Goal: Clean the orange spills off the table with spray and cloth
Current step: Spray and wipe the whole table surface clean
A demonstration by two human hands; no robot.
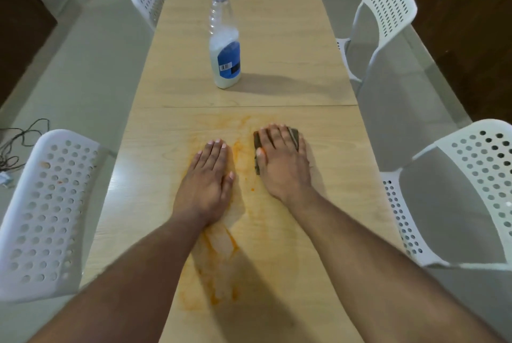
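Head view: left hand [206, 176] is laid flat on table [318, 218] w/ fingers straight, nothing held. Right hand [282, 163] is pressed flat, fingers spread, onto dark cloth [258, 145]. Orange spills [219, 256] are smeared btwn & under forearms. Spray bottle [225, 46] is stood upright farther back, apart from both hands.

Ahead of my fingers the table [304, 87] lies open up to the spray bottle [225, 46], standing far and centre. I can pass either side of it. White chairs [47, 212] crowd both table edges.
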